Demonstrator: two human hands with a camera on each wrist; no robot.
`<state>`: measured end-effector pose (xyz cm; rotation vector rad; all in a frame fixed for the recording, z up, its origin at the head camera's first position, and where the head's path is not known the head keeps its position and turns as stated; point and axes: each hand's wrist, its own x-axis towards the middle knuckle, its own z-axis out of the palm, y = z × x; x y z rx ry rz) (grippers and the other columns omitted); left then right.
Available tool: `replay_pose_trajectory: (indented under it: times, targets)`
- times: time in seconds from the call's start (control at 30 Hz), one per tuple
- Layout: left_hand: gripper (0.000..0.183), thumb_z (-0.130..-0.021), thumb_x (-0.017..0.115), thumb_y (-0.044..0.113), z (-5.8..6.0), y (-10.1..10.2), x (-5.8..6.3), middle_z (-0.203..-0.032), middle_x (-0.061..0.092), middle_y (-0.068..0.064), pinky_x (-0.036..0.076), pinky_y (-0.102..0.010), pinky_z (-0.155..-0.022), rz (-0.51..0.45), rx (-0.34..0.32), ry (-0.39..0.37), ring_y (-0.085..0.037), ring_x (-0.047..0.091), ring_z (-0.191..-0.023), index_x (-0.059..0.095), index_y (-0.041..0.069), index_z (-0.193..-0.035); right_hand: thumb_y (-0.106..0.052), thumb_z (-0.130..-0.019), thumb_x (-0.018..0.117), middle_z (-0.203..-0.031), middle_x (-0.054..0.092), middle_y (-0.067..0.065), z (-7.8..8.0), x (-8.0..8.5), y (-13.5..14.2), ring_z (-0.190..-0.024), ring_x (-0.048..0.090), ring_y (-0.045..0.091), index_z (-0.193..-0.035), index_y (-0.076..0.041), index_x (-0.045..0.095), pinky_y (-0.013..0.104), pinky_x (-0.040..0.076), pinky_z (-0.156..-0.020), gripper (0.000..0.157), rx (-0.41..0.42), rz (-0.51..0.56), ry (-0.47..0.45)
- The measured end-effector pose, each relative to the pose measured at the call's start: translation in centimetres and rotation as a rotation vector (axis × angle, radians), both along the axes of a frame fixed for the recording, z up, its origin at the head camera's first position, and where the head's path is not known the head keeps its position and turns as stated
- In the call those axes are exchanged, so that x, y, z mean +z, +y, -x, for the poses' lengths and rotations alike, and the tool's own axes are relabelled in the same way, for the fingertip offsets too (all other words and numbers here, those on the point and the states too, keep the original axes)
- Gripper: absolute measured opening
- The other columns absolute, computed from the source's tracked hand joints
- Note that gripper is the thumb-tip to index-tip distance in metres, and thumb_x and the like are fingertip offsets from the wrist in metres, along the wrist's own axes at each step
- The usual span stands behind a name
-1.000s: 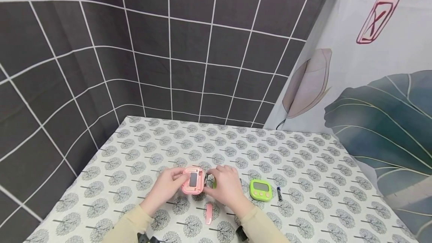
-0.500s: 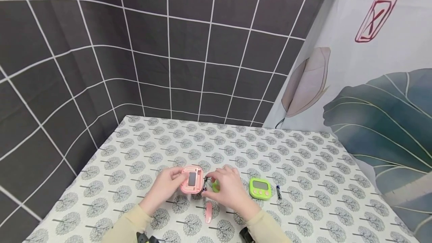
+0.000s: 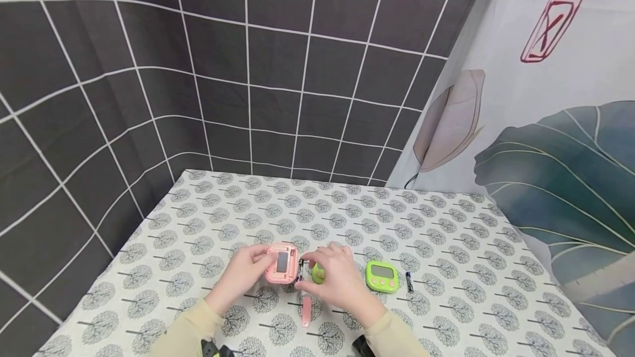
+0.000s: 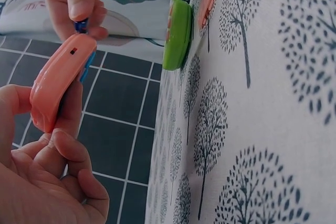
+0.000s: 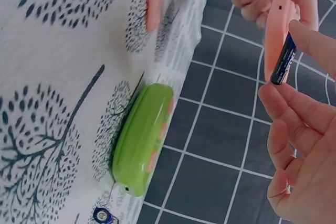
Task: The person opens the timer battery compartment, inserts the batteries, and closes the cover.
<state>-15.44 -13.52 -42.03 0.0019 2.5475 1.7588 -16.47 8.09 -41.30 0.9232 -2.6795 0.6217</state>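
Pink timer (image 3: 281, 263) is being held clear of the surface (image 3: 446, 313), near side, slightly left of centre. Its left edge is being pinched by the left hand (image 3: 246, 269), thumb on the face, fingers underneath; that grip is being kept closed to timer thickness. A battery (image 5: 284, 59) is being pinched end to end by the right hand (image 3: 337, 280), thumb on one tip, finger on the other; that grip is being spread by battery length only. Battery is being held tilted, just beside the timer's right edge. Contact can't be confirmed, polarity can't be read.

Risks, as judged: battery is being supported at its two tips only, so it could be flicked out by a bit of extra squeeze or a knock against the case. Timer is being steadied from one side only, so it could be twisted by a hard push from the right.

Pink cover (image 3: 306, 311) is lying nearer than the timer; could be swept by the right sleeve (image 3: 394, 335). Green timer (image 3: 382, 277) is lying to the right, loose battery (image 3: 409, 282) just right of it; a roll could be started by a bump. Another green item (image 3: 318, 273) is being partly hidden by the right hand.
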Motion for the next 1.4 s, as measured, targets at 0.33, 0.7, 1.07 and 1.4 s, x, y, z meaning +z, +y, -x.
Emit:
replay_pose_trajectory:
  times: [0.33, 0.7, 1.07, 1.4]
  targets:
    - [0.032, -0.09, 0.061, 0.021, -0.1, 0.1, 0.1, -0.075, 0.07, -0.003, 0.051, -0.026, -0.062, 0.008, 0.003, 0.025, -0.017, 0.06, -0.057, 0.064, -0.001, -0.114, -0.051, -0.068, 0.078, -0.085, 0.065, -0.012, -0.5, 0.5, -0.1, -0.081, 0.046, 0.003, -0.106, -0.021, 0.069, 0.029, 0.033, -0.078, 0.049, 0.03, 0.035, 0.093]
    - [0.028, -0.091, 0.06, 0.018, -0.3, 0.2, 0.1, -0.076, 0.07, -0.006, 0.05, -0.028, -0.048, -0.02, -0.045, 0.026, -0.017, 0.056, -0.053, 0.064, -0.001, -0.111, -0.054, -0.069, 0.076, -0.085, 0.065, -0.014, -1.1, 0.7, -0.6, -0.08, 0.047, 0.003, -0.108, -0.02, 0.069, 0.026, 0.031, -0.076, 0.052, 0.075, 0.007, 0.216]
    - [0.03, -0.091, 0.06, 0.018, -0.6, 0.4, 0.4, -0.088, 0.071, -0.018, 0.057, -0.034, -0.064, -0.049, -0.059, 0.052, -0.015, 0.065, -0.066, 0.063, -0.004, -0.112, -0.05, -0.066, 0.079, -0.081, 0.065, -0.014, -1.3, 0.8, -0.8, -0.073, 0.042, 0.004, -0.104, -0.019, 0.072, 0.025, 0.029, -0.072, 0.05, 0.073, 0.004, 0.301]
    - [0.035, -0.091, 0.059, 0.019, -0.6, 0.3, 0.3, -0.085, 0.071, -0.016, 0.056, -0.034, -0.061, -0.054, -0.064, 0.05, -0.015, 0.063, -0.062, 0.06, -0.006, -0.115, -0.047, -0.071, 0.077, -0.082, 0.069, -0.013, -1.2, 0.5, -0.8, -0.069, 0.038, 0.003, -0.099, -0.02, 0.074, 0.025, 0.027, -0.072, 0.04, 0.085, -0.009, 0.362]
